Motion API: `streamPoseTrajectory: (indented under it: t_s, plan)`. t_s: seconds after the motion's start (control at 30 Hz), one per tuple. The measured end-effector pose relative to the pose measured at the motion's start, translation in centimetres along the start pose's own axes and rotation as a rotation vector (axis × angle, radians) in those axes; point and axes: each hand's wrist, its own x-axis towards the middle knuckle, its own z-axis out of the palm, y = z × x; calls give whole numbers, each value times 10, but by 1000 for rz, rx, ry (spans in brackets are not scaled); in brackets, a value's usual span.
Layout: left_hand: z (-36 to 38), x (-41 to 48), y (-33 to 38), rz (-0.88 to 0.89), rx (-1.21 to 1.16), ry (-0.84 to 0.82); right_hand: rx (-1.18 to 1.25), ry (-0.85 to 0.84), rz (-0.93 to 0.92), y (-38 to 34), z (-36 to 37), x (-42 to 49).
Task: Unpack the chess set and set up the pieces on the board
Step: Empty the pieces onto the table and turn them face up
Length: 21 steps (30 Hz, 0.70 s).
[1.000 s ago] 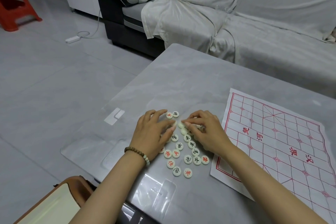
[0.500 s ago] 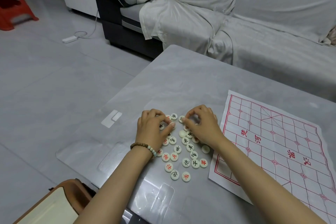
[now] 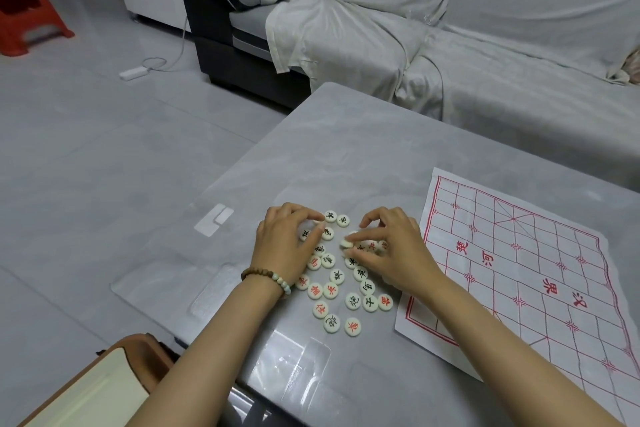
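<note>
The fingers (image 3: 363, 237) of the right hand (image 3: 394, 253) were curled, index and thumb pinching a blank-faced piece (image 3: 345, 244). The left hand (image 3: 284, 246) arched over the scattered pieces (image 3: 337, 277); whether it gripped one could not be told. All lay on the bench (image 3: 346, 156), beside the paper board (image 3: 540, 274).

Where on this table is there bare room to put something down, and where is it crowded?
Free: the far table between the pieces and the sofa, and the board, which carries no pieces where it shows. Crowded: the cluster left of the board, under the left hand and right hand.
</note>
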Motion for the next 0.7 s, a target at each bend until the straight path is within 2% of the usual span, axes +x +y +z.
streamPoseTrajectory:
  t_s: [0.17,0.27,0.33,0.43,0.57,0.7]
  plan:
    - [-7,-5,-1,28,18,3,42,27,27,-10,9,5]
    - [-13,-7,-2,22,19,27,126,-22,76,-16,10,7]
    - [-15,-9,-2,23,35,14,77,-51,85,-16,10,6]
    - [-14,-13,0,93,81,-40,55,20,118,-12,3,1]
    - [-9,-19,5,227,159,-182,210,154,195,-1,-20,-14]
    - [-2,-25,6,277,265,-245,148,87,165,10,-30,-45]
